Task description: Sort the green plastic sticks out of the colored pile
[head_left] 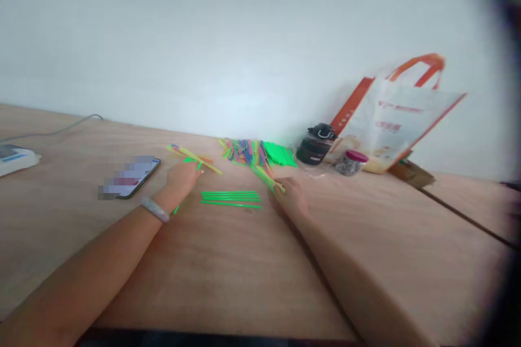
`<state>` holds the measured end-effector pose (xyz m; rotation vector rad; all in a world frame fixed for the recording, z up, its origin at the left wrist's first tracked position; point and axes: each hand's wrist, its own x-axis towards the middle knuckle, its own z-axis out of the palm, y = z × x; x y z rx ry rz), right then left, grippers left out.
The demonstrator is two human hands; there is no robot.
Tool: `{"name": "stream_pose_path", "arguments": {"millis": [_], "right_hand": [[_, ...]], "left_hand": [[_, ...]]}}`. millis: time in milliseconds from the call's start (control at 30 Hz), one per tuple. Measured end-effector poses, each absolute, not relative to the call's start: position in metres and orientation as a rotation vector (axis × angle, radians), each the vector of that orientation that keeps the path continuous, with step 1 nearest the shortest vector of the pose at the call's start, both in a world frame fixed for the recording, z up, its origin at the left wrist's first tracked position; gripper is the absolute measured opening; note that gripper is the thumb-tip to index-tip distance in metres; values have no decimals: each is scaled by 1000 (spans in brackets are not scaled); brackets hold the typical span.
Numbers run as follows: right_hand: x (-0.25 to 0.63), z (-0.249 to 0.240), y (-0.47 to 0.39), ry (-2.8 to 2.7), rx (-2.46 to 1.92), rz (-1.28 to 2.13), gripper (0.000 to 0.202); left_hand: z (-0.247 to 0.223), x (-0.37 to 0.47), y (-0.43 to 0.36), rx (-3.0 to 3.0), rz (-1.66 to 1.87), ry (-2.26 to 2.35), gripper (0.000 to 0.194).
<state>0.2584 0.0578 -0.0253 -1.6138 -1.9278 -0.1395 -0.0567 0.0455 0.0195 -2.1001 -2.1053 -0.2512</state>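
Observation:
My left hand (pixel 182 180), with a pale bangle at the wrist, has its fingers closed around green straws (pixel 175 210), whose ends stick out on both sides. Just beyond it, a few yellow and orange straws (pixel 209 165) lie crossed. My right hand (pixel 291 196) is closed on yellow straws (pixel 266 178) at the near edge of the coloured pile; blur hides how many. Between the hands, several green straws (pixel 230 199) lie side by side on the table. Behind them spreads a pile of mixed-colour straws (pixel 246 152), with a green bundle (pixel 280 153) at its right end.
A phone (pixel 138 178) with a lit screen lies left of my left hand. Toward the right stand a black bottle (pixel 314 146), a red-lidded jar (pixel 351 164) and a white bag (pixel 391 119) with orange handles. A cable (pixel 61 132) crosses the wooden table (pixel 228 271) at far left.

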Motion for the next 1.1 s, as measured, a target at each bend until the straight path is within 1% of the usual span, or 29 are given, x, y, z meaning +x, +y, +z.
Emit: {"name": "stream_pose_path", "arguments": {"millis": [133,333,400,567,667,900,1033,1100], "right_hand": [[261,-24,57,-1979,-1736,-201,24],[251,-22,52,-2101,-1772,-318,25],[248,-20,53,-2139,-1786,-336,24],[243,-15,55,-2191,-1788,-377,23],[239,-15,55,-2175,-1780,-414,24],[230,-16,55,-2197,-1794,-413,24],[227,-15,55,-2207,-1756,-411,24],[225,-16,53,-2143,-1715,-354,24]], "left_hand": [[20,-57,45,-2086,-255,-2132,41],[23,-53,42,-2091,-308,-2082,42],[24,-45,36,-2175,-383,-1928,40],[11,-11,14,-2614,-483,-1236,26],[-3,7,5,-2706,-481,-1069,25],[-11,14,0,-2722,-472,-1048,15],[-13,14,1,-2738,-489,-1070,14],[-16,14,3,-2740,-544,-1127,14]]}}
